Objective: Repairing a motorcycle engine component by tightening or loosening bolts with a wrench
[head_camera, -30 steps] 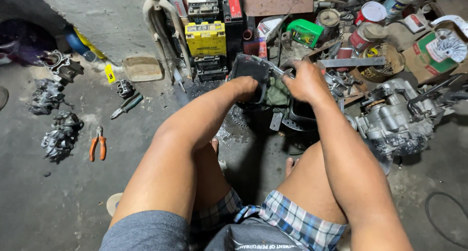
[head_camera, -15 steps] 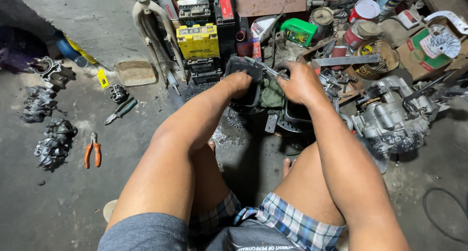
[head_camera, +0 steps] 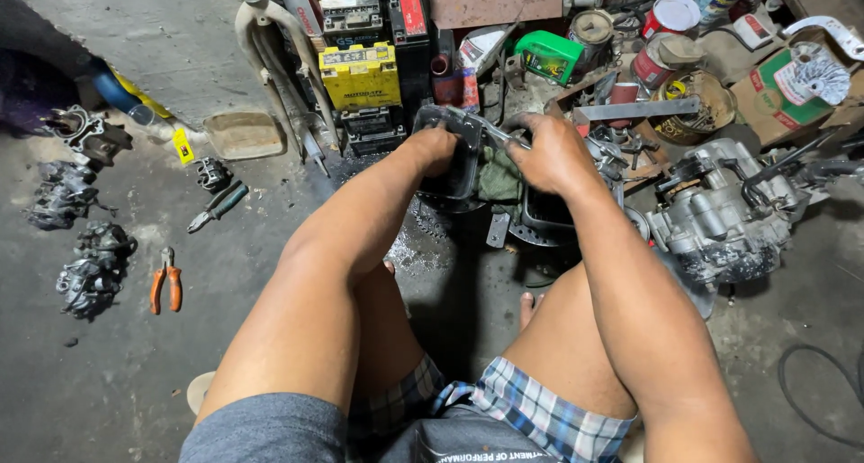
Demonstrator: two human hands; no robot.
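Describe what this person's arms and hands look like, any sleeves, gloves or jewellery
Both arms are bare from shoulder to wrist, with no sleeve in sight. The left hand and right hand wear no gloves, and no watch, band or ring is visible. Any grime on the fingers is too small to tell.

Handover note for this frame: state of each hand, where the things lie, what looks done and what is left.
Left hand: gripping the rim of a black tray-like part.
Right hand: closed around a metal tool laid across that part.
Nearby: green rag between the hands, engine block to the right, orange pliers and dark pliers on the floor to the left.
Done: cannot tell. Left: the part is in hand, not set down.
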